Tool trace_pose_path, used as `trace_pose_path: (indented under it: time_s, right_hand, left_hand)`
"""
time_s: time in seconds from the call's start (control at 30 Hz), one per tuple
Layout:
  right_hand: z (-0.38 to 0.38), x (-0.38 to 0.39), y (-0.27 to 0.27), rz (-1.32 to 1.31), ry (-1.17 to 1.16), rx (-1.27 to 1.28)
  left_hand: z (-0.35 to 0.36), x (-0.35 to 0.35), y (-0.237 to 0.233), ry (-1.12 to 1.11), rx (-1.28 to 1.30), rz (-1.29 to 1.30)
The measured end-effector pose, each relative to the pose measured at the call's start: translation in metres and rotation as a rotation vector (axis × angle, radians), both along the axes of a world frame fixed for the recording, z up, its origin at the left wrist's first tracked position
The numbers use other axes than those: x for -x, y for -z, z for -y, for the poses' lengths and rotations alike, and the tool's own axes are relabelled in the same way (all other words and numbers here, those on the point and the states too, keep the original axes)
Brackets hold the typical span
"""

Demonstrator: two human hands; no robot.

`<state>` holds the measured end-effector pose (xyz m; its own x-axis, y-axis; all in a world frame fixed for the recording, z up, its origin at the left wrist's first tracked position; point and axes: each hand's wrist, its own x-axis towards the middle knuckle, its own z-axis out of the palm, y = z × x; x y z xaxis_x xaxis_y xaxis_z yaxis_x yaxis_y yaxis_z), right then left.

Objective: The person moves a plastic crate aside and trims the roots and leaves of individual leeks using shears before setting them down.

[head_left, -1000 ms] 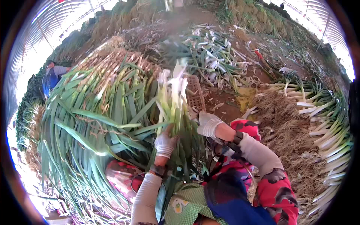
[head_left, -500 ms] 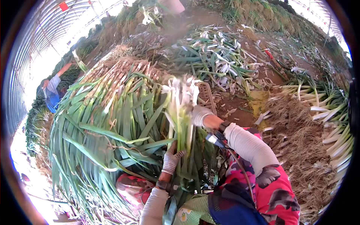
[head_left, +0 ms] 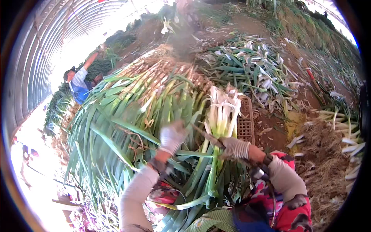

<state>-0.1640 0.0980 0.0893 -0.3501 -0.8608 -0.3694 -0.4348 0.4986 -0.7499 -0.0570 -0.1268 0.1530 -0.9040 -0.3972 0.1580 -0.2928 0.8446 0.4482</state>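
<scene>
My right hand, in a pale glove with dirty fingertips, is closed round a small bunch of leeks with bare white lower ends pointing away from me. A narrow brownish strip juts up and left from those fingers; I cannot make out what it is. To the left, my left hand is over a large heap of leeks, near their green leaves. Motion smears its fingers, so their hold is hidden. The heap's unpeeled, root-side ends face away from me.
A brown plastic crate stands right of the bunch. Beyond it lies a mound of stripped leaves. Root trimmings and white-stemmed leeks lie on the right. A person in blue is at far left, under the arched tunnel frame.
My left hand has come off the bunch and moved up over the heap. The right hand has moved down along the stalks. The view has shifted, and more of the crate shows.
</scene>
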Motion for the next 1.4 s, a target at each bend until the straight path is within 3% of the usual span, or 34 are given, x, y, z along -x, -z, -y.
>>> trace_pose_path:
  time_s: [0.03, 0.13, 0.17, 0.23, 0.27, 0.3, 0.33, 0.4, 0.43, 0.47, 0.57, 0.6, 0.63, 0.67, 0.73, 0.77, 0.8, 0.87, 0.97, 1.0, 1.07, 1.13, 1.2, 1.27, 1.3, 1.4]
  right_hand:
    - [-0.002, -0.006, -0.005, -0.183, -0.049, 0.054]
    - [-0.010, 0.001, -0.036, -0.247, 0.308, -0.046]
    - [-0.012, 0.007, -0.024, -0.292, 0.277, 0.044]
    - [-0.011, -0.015, -0.053, 0.023, 0.083, 0.065]
    - [-0.012, -0.024, -0.061, 0.179, -0.009, 0.076]
    - [-0.002, -0.030, -0.011, -0.051, -0.049, 0.227]
    - [0.004, -0.032, 0.000, -0.300, -0.060, 0.361]
    - [0.000, -0.018, -0.004, -0.279, -0.004, 0.071]
    - [0.002, -0.014, -0.017, -0.211, 0.040, -0.041]
    - [0.003, -0.014, -0.013, -0.139, 0.033, 0.074]
    - [0.020, -0.026, -0.003, -0.072, -0.115, 0.230]
    - [0.025, -0.029, 0.005, -0.035, -0.149, 0.028]
    - [0.025, -0.027, 0.000, -0.122, -0.114, 0.112]
    - [0.017, -0.019, -0.006, 0.031, 0.017, -0.036]
    - [0.014, -0.007, -0.007, -0.040, 0.116, -0.091]
    - [0.018, -0.005, 0.010, -0.108, 0.049, -0.028]
    - [0.025, -0.007, 0.012, -0.115, -0.044, -0.060]
    - [0.024, -0.005, 0.054, -0.075, -0.029, 0.106]
    - [0.002, 0.003, -0.022, -0.044, 0.102, -0.041]
    - [-0.003, 0.005, -0.027, -0.076, 0.167, -0.108]
    - [-0.011, 0.011, -0.008, -0.212, 0.291, 0.088]
    - [-0.020, 0.007, -0.022, -0.264, 0.335, 0.078]
    - [-0.034, 0.007, -0.012, -0.295, 0.422, 0.198]
    - [-0.045, -0.004, -0.044, -0.383, 0.353, -0.044]
    - [-0.048, 0.009, -0.004, -0.460, 0.316, -0.058]
    - [-0.070, -0.014, -0.007, -0.219, 0.423, -0.169]
  left_hand:
    - [0.058, 0.015, 0.031, -0.004, 0.112, -0.348]
    - [0.145, 0.032, -0.011, -0.433, 0.780, 0.041]
    - [0.155, 0.025, -0.030, -0.471, 0.658, 0.176]
    - [0.166, 0.009, -0.056, -0.547, 0.343, 0.396]
    - [0.175, 0.001, -0.049, -0.550, 0.303, 0.439]
    - [0.227, -0.008, -0.011, -0.280, 0.533, 0.590]
    - [0.252, -0.014, 0.008, -0.004, 0.790, 0.665]
    - [0.266, -0.015, 0.020, -0.040, 0.707, 0.687]
    - [0.234, -0.008, 0.003, -0.257, 0.507, 0.569]
    - [0.199, 0.000, -0.017, -0.458, 0.318, 0.394]
    - [0.230, -0.004, 0.007, -0.407, 0.426, 0.269]
    - [0.231, -0.002, 0.007, -0.447, 0.424, 0.301]
    - [0.244, -0.003, 0.013, -0.424, 0.382, 0.323]
    - [0.260, -0.004, 0.015, -0.406, 0.344, 0.346]
    - [0.270, 0.000, 0.012, -0.329, 0.275, 0.364]
    - [0.273, -0.005, 0.012, -0.300, 0.242, 0.384]
    - [0.258, -0.006, 0.005, -0.250, 0.245, 0.305]
    - [0.226, -0.011, -0.012, -0.108, 0.386, 0.324]
    - [0.150, -0.029, -0.060, -0.045, 0.385, 0.395]
    - [0.128, -0.033, -0.068, -0.021, 0.373, 0.436]
    - [0.076, -0.041, -0.090, -0.037, 0.314, 0.478]
    - [0.030, -0.052, -0.100, 0.018, 0.196, 0.345]
    - [0.017, -0.048, -0.072, 0.061, 0.248, 0.263]
    - [-0.006, -0.041, -0.063, -0.215, -0.510, 0.197]
    - [-0.012, -0.037, -0.053, -0.240, -0.564, 0.182]
    - [-0.012, -0.022, 0.011, -0.253, -0.615, 0.038]
